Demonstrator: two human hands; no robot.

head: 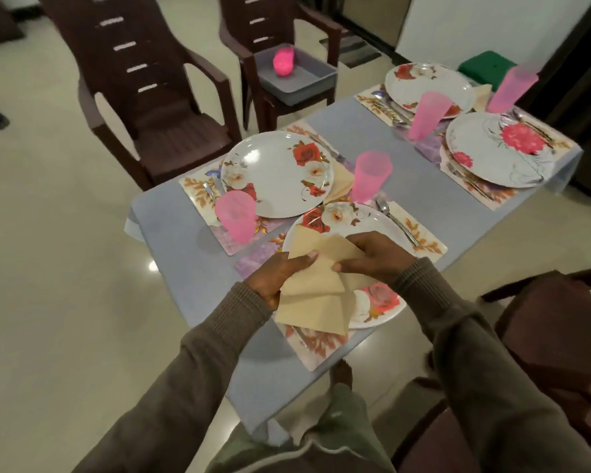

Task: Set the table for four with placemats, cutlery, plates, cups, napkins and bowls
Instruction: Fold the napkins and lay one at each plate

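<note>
Both hands, left hand [273,278] and right hand [372,256], grasp beige napkin [316,295] over lower-centre plate [372,220]; four placemats, plates, cups set; bowls not seen.

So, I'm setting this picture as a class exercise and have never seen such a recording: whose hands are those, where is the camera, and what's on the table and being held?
There is no machine here. A person wears one wide-angle camera on the head, looking forward and down, so the sleeved arms at the bottom are their own. The left hand and right hand both grip folded beige napkins above the nearest plate. The table, under a grey cloth, has four floral placemats, each with a flowered plate, cutlery beside the plates, and four pink cups, such as this cup. Another napkin lies tucked by the far-left plate. No bowls show on the table. Brown chairs stand around; one holds a grey tray.
</note>
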